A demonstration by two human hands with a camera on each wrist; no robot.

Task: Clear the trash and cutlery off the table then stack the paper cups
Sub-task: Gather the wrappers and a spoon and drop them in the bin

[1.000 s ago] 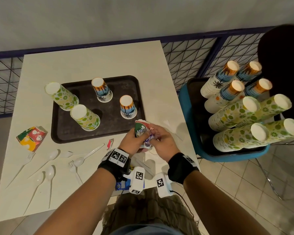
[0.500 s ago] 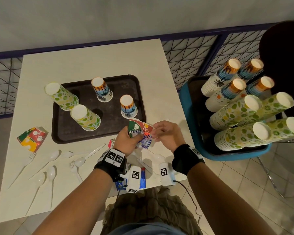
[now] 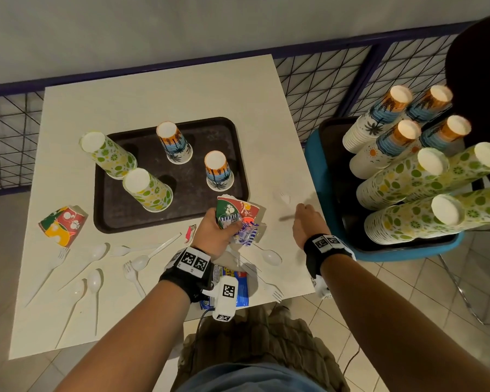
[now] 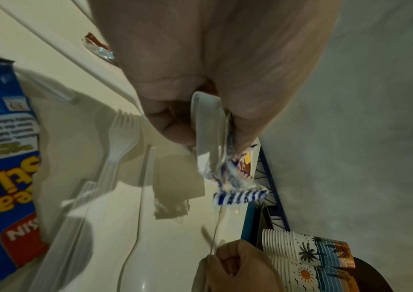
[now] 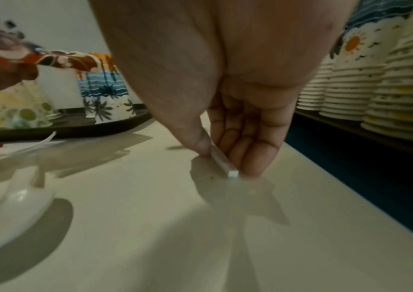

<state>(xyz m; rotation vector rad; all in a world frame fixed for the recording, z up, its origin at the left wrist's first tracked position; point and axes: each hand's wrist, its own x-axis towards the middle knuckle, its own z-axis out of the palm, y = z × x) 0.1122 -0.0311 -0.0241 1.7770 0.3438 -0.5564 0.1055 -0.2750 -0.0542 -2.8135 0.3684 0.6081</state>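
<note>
— Where is the trash, measured from the tray (image 3: 215, 128)?

— Just off the tray's near right corner. The left hand (image 3: 214, 232) has its grip clenched round a crushed red-and-green cup (image 3: 234, 210) and a blue-striped wrapper (image 3: 245, 234), held above the table (image 3: 159, 89). The left wrist view shows the fingers (image 4: 173, 126) curled on that bundle.

— And the other hand?

— The right hand (image 3: 306, 222) is further right of the tray, near the table's right edge. Its grip pinches a thin white cutlery handle (image 5: 223, 161) between thumb and fingertips, the handle's end touching the table.

— The cups?

— Four paper cups stand upside down on the tray: two lime-patterned ones (image 3: 147, 189) at its left, two palm-patterned ones (image 3: 218, 171) toward its right. A crushed cup in red, green and yellow (image 3: 61, 224) lies on the table left of the tray.

— Cutlery?

— White spoons and forks (image 3: 95, 280) are scattered on the table in front of the tray, with one spoon (image 3: 270, 256) between the two wrists. A blue snack packet (image 3: 239, 284) lies at the table's near edge.
</note>
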